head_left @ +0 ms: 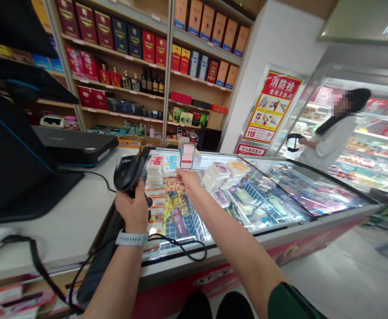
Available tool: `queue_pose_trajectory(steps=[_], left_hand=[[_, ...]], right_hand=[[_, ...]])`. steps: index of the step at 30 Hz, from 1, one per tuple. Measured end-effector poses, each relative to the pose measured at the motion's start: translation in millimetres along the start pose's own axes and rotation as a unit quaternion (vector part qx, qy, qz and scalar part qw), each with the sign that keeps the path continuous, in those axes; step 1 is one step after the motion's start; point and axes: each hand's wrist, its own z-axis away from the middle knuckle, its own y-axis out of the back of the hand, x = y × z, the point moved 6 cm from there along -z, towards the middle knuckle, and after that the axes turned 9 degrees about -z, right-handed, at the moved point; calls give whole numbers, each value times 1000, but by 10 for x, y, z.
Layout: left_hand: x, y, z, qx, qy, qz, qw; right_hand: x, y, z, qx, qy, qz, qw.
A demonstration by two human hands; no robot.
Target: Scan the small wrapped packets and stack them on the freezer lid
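Note:
A black handheld barcode scanner (127,172) is gripped in my left hand (132,206), its head tilted up over the left end of a glass-topped chest freezer (220,254). My right hand (189,180) reaches across the glass with fingers closed at the lower edge of a phone (187,156). The phone stands nearly upright, with a pale pink screen and a red band near its bottom. Left of it are a stack of red-and-white packs (155,169) and a blue-and-white pack (171,163). How the fingertips meet the phone is partly hidden.
A white counter (64,199) with a dark monitor stand (11,164) lies left. The scanner cable (184,243) loops over the freezer edge. More stacked packs (216,175) sit on the glass. Shelves (121,57) rise behind; a person (333,128) stands at the right.

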Motion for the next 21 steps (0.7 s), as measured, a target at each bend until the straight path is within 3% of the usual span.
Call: queue_pose_trajectory(steps=[7,11,14,17,21], left_hand=[[154,-234,195,-188,-51,-33,980],[150,-404,349,-303,-99,-54,946],[187,-492,465,-366,-141,-36,919],[242,-536,555,-404,-170,-33,898],[316,-566,636,-438,-207,-45,874]], right_hand=[[-8,1271,545,96,169,89,977],[47,1800,905,160,236,136,949],[93,2011,1071,202,302,207,908],[145,2070,1142,228,363,290,856],[213,2061,1112,227,366,315,846]])
